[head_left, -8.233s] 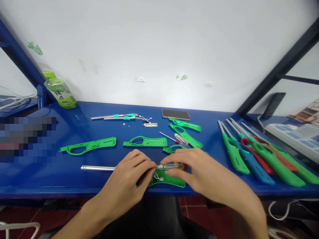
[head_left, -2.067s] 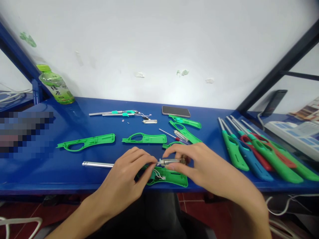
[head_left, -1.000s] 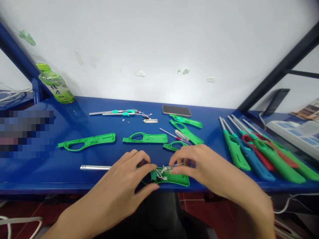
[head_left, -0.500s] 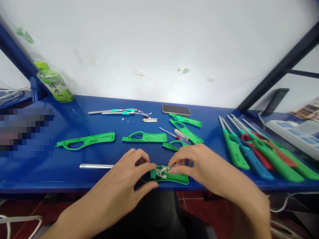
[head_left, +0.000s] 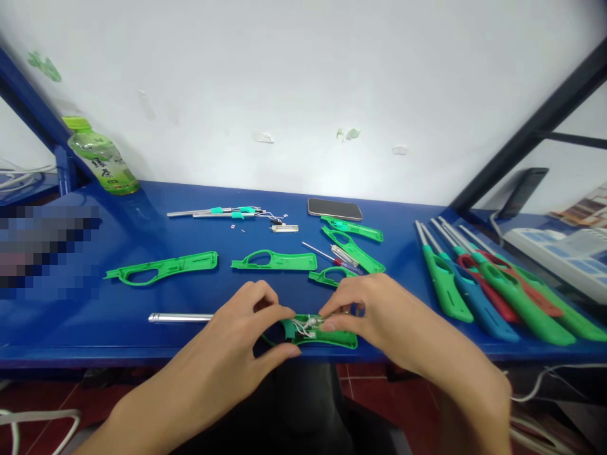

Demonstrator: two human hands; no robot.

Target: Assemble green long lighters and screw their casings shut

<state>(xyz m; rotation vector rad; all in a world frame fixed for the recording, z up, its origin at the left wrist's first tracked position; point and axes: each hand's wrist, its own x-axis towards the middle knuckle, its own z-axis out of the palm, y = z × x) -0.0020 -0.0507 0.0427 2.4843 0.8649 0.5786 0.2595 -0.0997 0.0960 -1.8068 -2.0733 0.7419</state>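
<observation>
Near the table's front edge lies an open green gas lighter casing (head_left: pixel 339 341), its long metal tube (head_left: pixel 180 318) pointing left. My left hand (head_left: pixel 246 335) grips the casing by its trigger end, thumb at the near side and fingers at the far side. White wires (head_left: pixel 302 327) show inside between my hands. My right hand (head_left: pixel 367 309) is closed in a pinch over the casing, on a small clear and whitish inner part mostly hidden by the fingers. Beyond my hands lie loose green casing halves (head_left: pixel 289 261) and a screwdriver (head_left: pixel 322 254) with a red collar.
Metal lighter tubes with wires (head_left: pixel 218 213) and a clear fuel tank (head_left: pixel 284 228) lie farther back, near a phone (head_left: pixel 334 208). Several whole lighters (head_left: pixel 448 287) are piled at right. A green drink bottle (head_left: pixel 102 158) stands back left. A wall (head_left: pixel 303 76) bounds the table behind.
</observation>
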